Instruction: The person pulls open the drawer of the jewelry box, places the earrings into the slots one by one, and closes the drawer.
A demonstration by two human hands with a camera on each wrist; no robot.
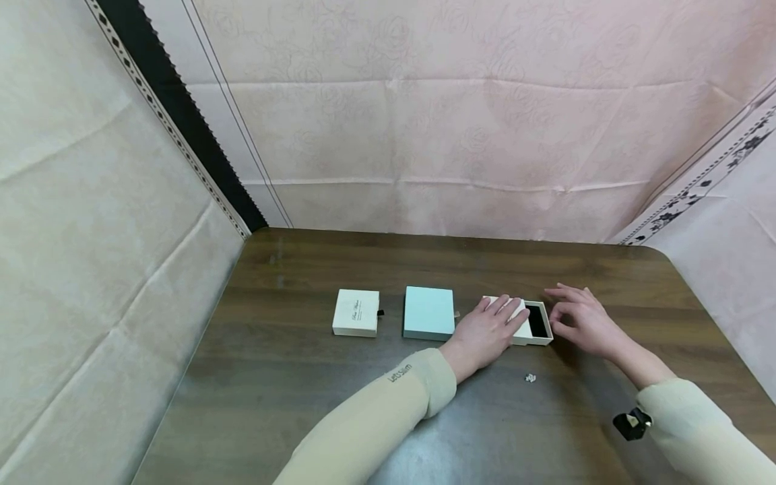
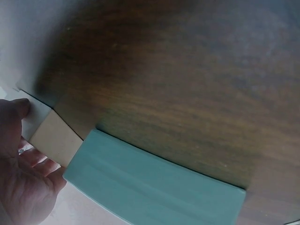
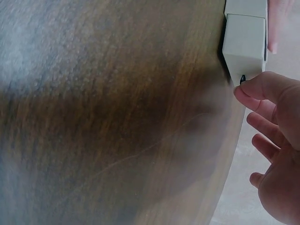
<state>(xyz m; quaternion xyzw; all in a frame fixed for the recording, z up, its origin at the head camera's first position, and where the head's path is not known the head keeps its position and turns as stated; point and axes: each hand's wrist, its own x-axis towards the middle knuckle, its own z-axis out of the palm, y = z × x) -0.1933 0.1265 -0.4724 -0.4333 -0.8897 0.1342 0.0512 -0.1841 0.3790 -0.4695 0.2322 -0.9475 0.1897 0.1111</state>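
A white drawer box [image 1: 520, 335] lies on the table with its tray [image 1: 548, 331] slid partly out to the right, showing a black inside. My left hand [image 1: 483, 333] holds the box's outer sleeve, fingers across the top and thumb [image 2: 21, 108] against its side. At the tray's right end, my right hand [image 1: 583, 320] pinches a small black pull tab [image 3: 243, 79] between thumb and forefinger; the other fingers are spread apart. A small silvery piece [image 1: 530, 378] rests on the table in front of the box; its kind is too small to tell.
Left of my left hand sits a light blue box [image 1: 428, 313] with a small tab at its right side. Farther left is a white box [image 1: 356, 313] with printed script and a black tab. The wooden table [image 1: 273, 377] meets hanging cloth [image 1: 424, 155] behind.
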